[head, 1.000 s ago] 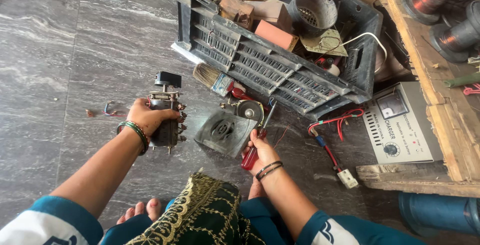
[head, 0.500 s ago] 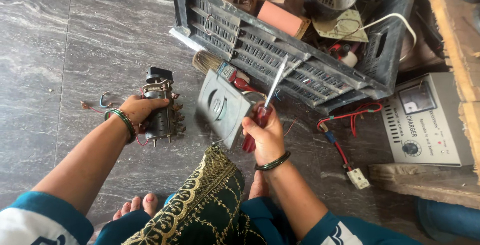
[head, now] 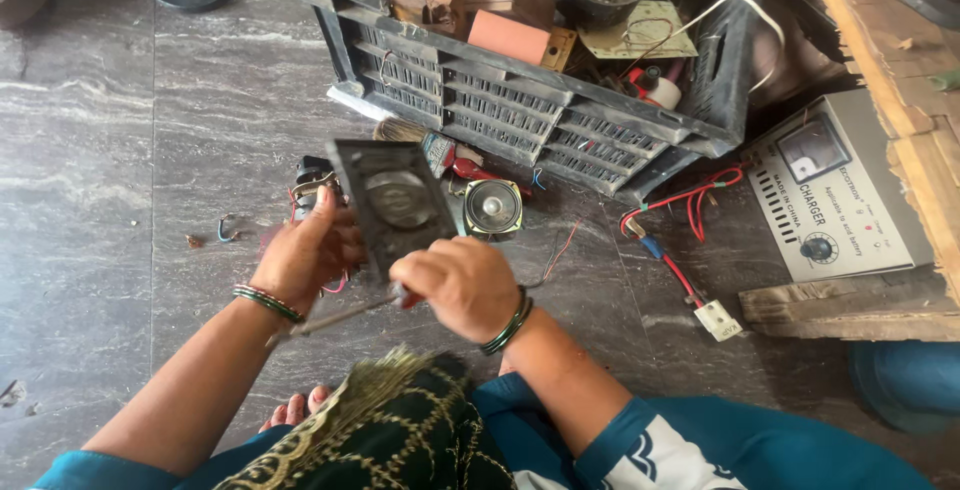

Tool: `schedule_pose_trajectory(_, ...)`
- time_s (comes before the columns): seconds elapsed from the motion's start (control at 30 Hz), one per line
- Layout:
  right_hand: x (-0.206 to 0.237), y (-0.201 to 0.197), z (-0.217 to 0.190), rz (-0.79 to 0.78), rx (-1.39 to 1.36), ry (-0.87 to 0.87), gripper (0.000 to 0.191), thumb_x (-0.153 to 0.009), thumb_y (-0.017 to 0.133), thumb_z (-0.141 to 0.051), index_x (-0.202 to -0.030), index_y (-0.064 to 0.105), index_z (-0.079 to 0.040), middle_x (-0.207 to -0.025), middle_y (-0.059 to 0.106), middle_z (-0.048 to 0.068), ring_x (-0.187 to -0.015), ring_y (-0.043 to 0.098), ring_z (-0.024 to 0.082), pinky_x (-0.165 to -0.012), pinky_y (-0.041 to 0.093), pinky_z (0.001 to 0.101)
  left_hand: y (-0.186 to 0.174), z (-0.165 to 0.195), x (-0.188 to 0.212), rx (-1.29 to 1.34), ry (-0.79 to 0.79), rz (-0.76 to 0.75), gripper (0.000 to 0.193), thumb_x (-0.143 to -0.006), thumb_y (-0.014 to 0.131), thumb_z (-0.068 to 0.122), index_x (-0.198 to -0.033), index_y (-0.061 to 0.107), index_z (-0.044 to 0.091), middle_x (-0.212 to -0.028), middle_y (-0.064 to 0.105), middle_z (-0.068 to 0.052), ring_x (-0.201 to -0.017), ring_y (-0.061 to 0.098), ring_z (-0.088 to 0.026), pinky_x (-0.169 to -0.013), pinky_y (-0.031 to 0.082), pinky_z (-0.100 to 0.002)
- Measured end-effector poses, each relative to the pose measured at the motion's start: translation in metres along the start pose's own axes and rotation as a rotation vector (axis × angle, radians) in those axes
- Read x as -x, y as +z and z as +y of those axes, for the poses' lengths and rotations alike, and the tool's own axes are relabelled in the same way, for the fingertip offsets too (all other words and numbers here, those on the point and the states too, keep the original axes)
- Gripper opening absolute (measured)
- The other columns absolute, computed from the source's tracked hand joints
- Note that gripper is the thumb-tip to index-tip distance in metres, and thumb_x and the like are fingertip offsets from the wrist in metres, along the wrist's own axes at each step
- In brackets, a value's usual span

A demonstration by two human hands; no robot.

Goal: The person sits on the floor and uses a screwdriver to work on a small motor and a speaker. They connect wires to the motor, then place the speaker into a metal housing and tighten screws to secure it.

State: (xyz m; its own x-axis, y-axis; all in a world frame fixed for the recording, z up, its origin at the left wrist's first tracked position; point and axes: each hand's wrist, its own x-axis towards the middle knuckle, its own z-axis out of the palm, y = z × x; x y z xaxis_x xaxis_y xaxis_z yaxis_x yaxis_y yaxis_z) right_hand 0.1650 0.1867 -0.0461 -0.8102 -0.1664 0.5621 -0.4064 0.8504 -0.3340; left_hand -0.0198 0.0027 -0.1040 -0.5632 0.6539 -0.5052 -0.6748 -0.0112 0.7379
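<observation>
The left hand [head: 300, 268] grips the left edge of a dark square plate [head: 393, 205] with a round metal disc at its middle, holding it up off the floor [head: 130, 150], tilted toward the camera and blurred. The right hand [head: 462, 285] is clenched around a screwdriver [head: 335, 318] with a red handle, its shaft pointing left under the left wrist, just below the plate. The step in hand looks like inspecting or turning the plate with the tool kept ready. Behind the plate on the floor lie 1 small speaker [head: 492, 208] and a part with red wires, mostly hidden. A dark crate [head: 520, 115] of parts stands toward the top edge of the floor, a grey charger box [head: 835, 200] toward the right edge, red leads [head: 690, 200] between them. The next move likely calls for steadying the plate and bringing the screwdriver tip round to whatever fastening it has; none is clear here.
</observation>
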Motion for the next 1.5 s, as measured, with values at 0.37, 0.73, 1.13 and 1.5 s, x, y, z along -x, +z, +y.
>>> schedule_pose_trajectory(0.37, 0.003, -0.019, 0.006, 0.177, -0.169, 0.278, 0.041, -0.078, 0.077, -0.002, -0.114, 0.064, -0.012, -0.111, 0.071, 0.009, -0.095, 0.072, 0.028, -0.077, 0.059, 0.0343, 0.046, 0.053, 0.032, -0.396, -0.072, 0.119, 0.024, -0.104, 0.052, 0.024, -0.114, 0.066, 0.007, -0.101, 0.074, -0.007, -0.082, 0.064, -0.015, -0.076, 0.054, -0.034)
schedule_pose_trajectory(0.73, 0.01, -0.016, 0.06, 0.597, -0.698, 0.804, 0.032, -0.088, 0.08, -0.004, -0.114, 0.063, -0.008, -0.088, 0.07, 0.0, -0.069, 0.062, 0.005, -0.059, 0.051, 0.0214, 0.092, 0.036, 0.002, -0.825, 0.131, 0.045, 0.028, -0.101, 0.057, 0.026, -0.117, 0.068, 0.006, -0.095, 0.074, -0.01, -0.074, 0.062, -0.013, -0.066, 0.052, -0.033)
schedule_pose_trajectory(1.13, 0.027, -0.024, 0.085, 0.587, -0.622, 1.05, 0.031, -0.086, 0.078, -0.007, -0.112, 0.062, -0.006, -0.082, 0.07, 0.002, -0.053, 0.058, 0.007, -0.048, 0.046, 0.0233, 0.041, -0.038, 0.007, 0.241, 0.619, 0.642, 0.023, -0.106, 0.051, 0.014, -0.119, 0.066, 0.003, -0.105, 0.073, -0.004, -0.086, 0.071, -0.012, -0.072, 0.06, -0.028)
schedule_pose_trajectory(1.5, 0.065, 0.044, 0.112, 0.096, 0.166, 0.965, 0.046, -0.072, 0.089, -0.014, -0.114, 0.071, -0.012, -0.113, 0.07, 0.009, -0.098, 0.07, 0.029, -0.083, 0.056, 0.0397, 0.027, -0.063, -0.005, 0.275, 0.609, 0.498, 0.022, -0.106, 0.051, 0.013, -0.119, 0.064, 0.002, -0.105, 0.071, -0.003, -0.089, 0.065, -0.01, -0.079, 0.053, -0.026)
